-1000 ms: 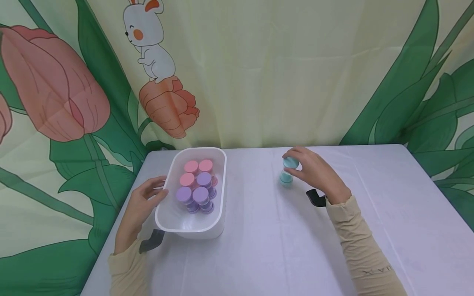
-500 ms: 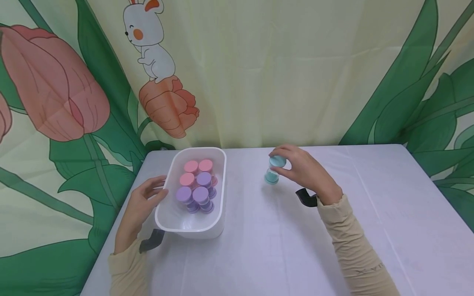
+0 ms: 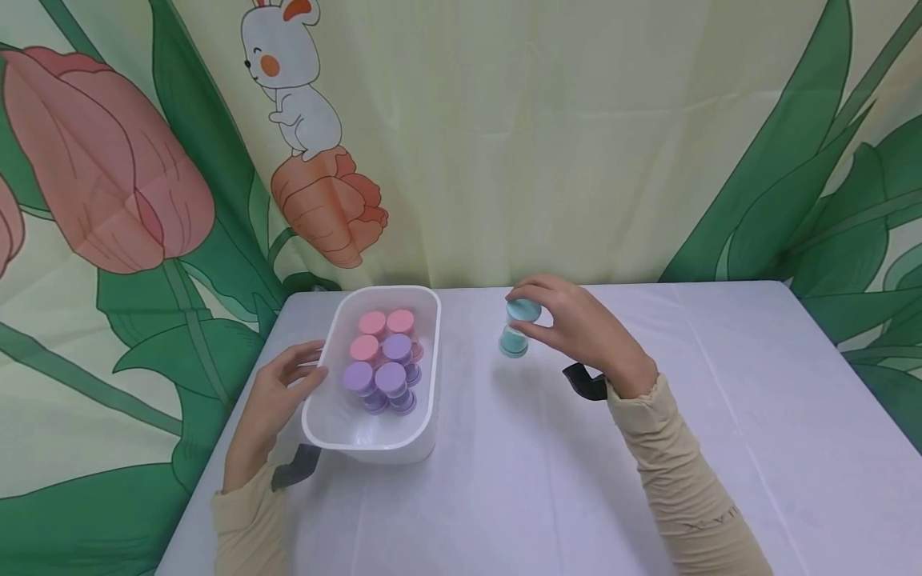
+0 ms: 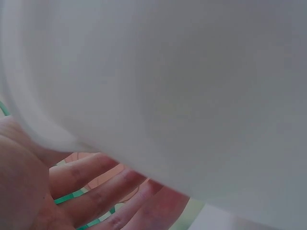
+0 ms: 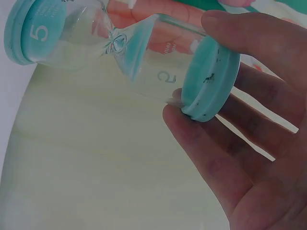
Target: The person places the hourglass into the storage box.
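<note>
In the head view my right hand (image 3: pixel 576 324) holds a teal-capped sand timer (image 3: pixel 514 342) upright by its top cap, between thumb and fingers. The right wrist view shows this glass timer (image 5: pixel 139 52) marked "5", with teal sand in it; I cannot tell whether its base touches the table. My left hand (image 3: pixel 277 392) rests against the left rim of a white plastic box (image 3: pixel 360 436), its fingers mostly straight along the outside. Inside the box stand several sand timers: pink ones (image 3: pixel 373 323) at the back and purple ones (image 3: pixel 391 379) in front.
A white cloth covers the table (image 3: pixel 504 480). Behind it hangs a printed curtain (image 3: pixel 540 160) with a rabbit, a carrot and tulips. The box stands on the left part of the table, left of the teal timer.
My right hand has moved left with the teal sand timer, closer to the box. The left hand and the box have stayed in place.
</note>
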`<state>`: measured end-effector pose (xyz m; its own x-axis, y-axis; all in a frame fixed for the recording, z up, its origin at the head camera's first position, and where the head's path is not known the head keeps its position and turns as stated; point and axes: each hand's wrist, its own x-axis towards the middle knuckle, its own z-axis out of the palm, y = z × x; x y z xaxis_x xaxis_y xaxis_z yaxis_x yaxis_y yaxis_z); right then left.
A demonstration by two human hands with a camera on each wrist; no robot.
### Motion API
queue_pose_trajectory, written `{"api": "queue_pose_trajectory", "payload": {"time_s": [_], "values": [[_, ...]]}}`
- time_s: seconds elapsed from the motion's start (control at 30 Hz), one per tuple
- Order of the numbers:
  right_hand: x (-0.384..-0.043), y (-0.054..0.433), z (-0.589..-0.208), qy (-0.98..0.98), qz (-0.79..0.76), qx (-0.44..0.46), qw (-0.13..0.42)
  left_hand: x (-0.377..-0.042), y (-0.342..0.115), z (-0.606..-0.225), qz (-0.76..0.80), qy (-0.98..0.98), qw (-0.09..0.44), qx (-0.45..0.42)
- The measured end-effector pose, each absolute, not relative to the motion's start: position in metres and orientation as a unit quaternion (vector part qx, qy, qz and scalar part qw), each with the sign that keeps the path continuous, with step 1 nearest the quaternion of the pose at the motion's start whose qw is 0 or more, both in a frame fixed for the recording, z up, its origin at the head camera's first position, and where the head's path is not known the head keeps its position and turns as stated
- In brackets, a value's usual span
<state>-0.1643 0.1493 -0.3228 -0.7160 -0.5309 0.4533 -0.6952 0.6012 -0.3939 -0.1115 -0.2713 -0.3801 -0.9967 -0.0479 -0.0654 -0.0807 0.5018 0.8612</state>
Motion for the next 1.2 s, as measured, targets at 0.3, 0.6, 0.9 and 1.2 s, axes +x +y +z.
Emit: {"api": "queue_pose_trajectory", "payload": {"time_s": [0.3, 0.6, 0.9, 1.2], "values": [[-0.158, 0.137, -0.311, -0.868, 0.281, 0.374, 0.166, -0.111, -0.272, -0.380, 0.498, 0.866, 0.018, -0.038], [-0.154, 0.123, -0.299, -0.857, 0.278, 0.397, 0.176, -0.111, -0.272, -0.380, 0.499, 0.865, 0.019, -0.039], [-0.151, 0.112, -0.294, -0.844, 0.279, 0.419, 0.186, -0.112, -0.271, -0.379, 0.497, 0.867, 0.018, -0.038], [-0.147, 0.101, -0.288, -0.830, 0.282, 0.437, 0.200, -0.112, -0.271, -0.380, 0.502, 0.864, 0.018, -0.037]]}}
